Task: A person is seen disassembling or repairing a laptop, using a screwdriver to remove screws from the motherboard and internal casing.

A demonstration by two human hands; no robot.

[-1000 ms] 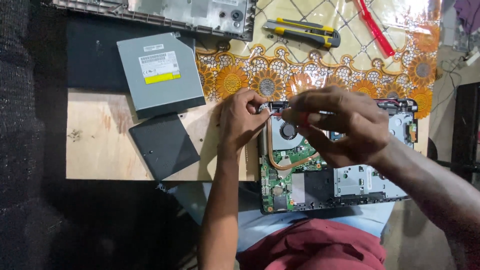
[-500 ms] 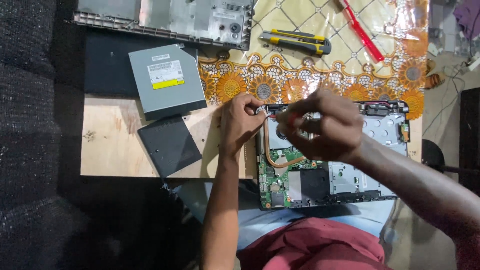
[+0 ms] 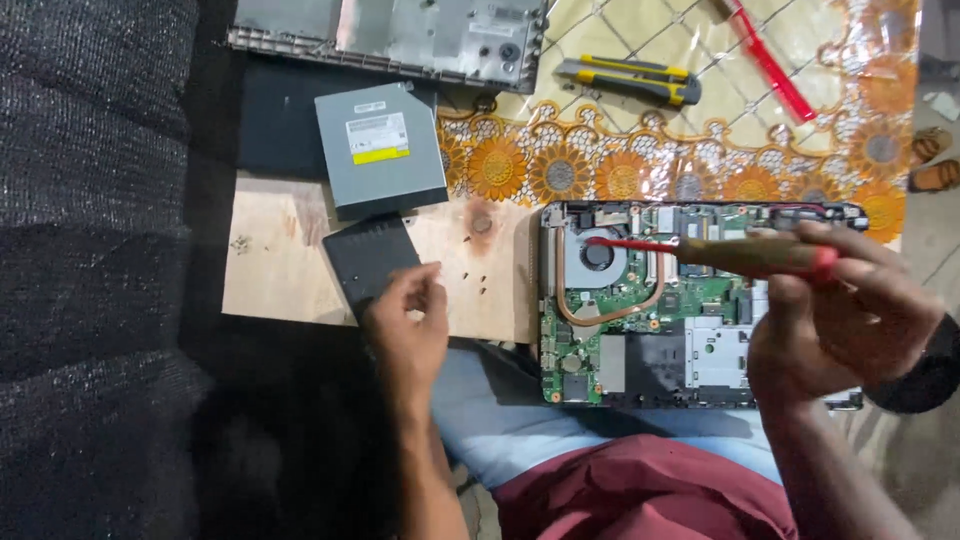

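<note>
Green circuit board (image 3: pixel 690 320) of an opened laptop is seen directly under the right hand (image 3: pixel 840 320), its right portion hidden by that hand and its near edge resting over the person's lap. Beyond both hands, a grey laptop case panel (image 3: pixel 400 30) is cut off by the top edge of the picture. Under the left hand (image 3: pixel 405 325), a bare wooden board (image 3: pixel 280 270) is laid, and beyond it a floral cloth (image 3: pixel 620 170) is spread. A silver optical drive (image 3: pixel 380 150) is placed beyond the left hand, with a flat dark cover (image 3: pixel 365 255) just beside the left fingertips. The round fan (image 3: pixel 597 255) is set in the board's recess, left of the right hand. A screwdriver (image 3: pixel 720 252) is gripped in the closed right hand, its red shaft reaching to the fan. A yellow-and-black utility knife (image 3: pixel 630 80) and a red tool (image 3: pixel 770 65) lie well beyond the right hand. Tiny screws (image 3: pixel 470 285) are scattered on the wood just right of the left hand. The left fingers are pinched together; whether anything is held between them cannot be told.
</note>
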